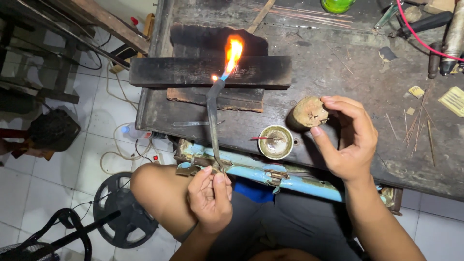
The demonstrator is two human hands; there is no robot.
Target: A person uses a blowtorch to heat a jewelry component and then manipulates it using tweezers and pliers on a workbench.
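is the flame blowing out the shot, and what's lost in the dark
Head view: the orange torch flame is overexposed at its core and throws warm light on the charred black wooden block; the left hand and right hand are evenly lit and sharp; upper left corner falls into murky shadow.
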